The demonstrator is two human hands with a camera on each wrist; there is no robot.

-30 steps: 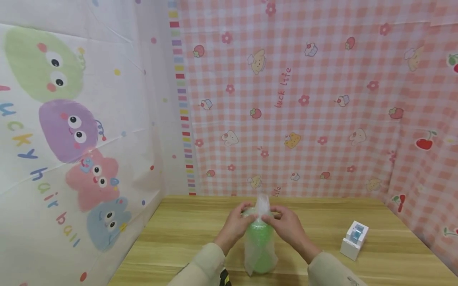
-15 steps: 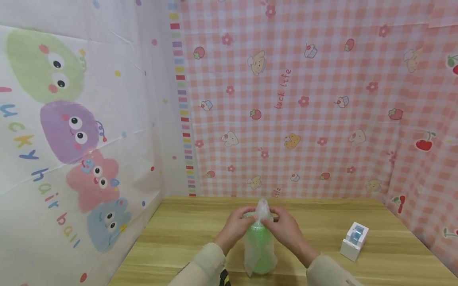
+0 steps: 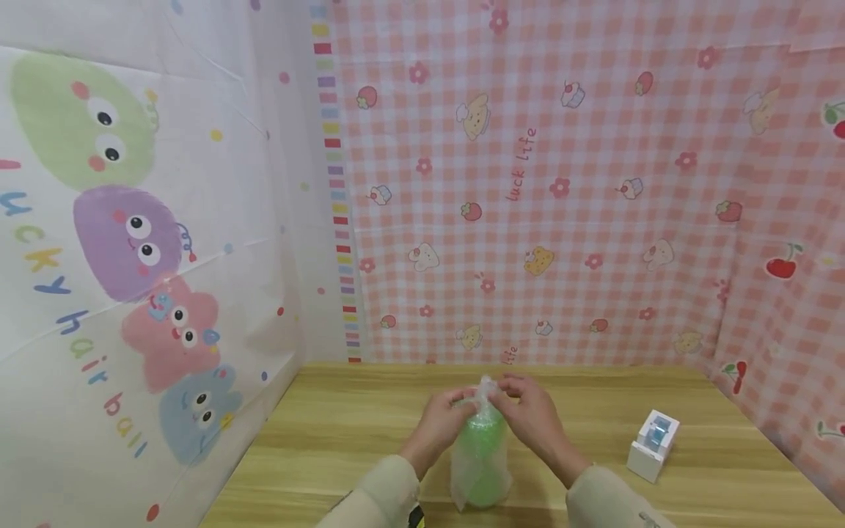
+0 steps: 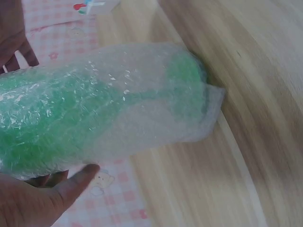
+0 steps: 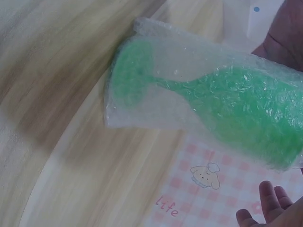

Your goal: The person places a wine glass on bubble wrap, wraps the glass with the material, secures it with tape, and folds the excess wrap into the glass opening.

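A green stemmed glass (image 5: 246, 99) stands upright on the table, its bowl at the top, inside a sleeve of bubble wrap (image 4: 142, 120). The wrap narrows to a gathered tip above the glass. My left hand (image 3: 439, 422) holds the wrap's upper end from the left, thumb in front. From the right, my right hand (image 3: 531, 414) pinches the gathered tip between thumb and fingers. In the right wrist view some of my right hand's fingertips (image 5: 270, 201) extend apart from the wrap. The glass's rim is hidden by the wrap and hands.
A white tape dispenser (image 3: 653, 444) with a blue roll stands to the right on the wooden table (image 3: 330, 440). Pink checked cloth (image 3: 581, 220) hangs behind the table, and a white printed sheet (image 3: 251, 220) hangs on the left.
The loose wrap above the glass now sits lower and narrower. My right hand's fingers have risen slightly around the tip, while the left hand has shifted a little. The glass stays in place.
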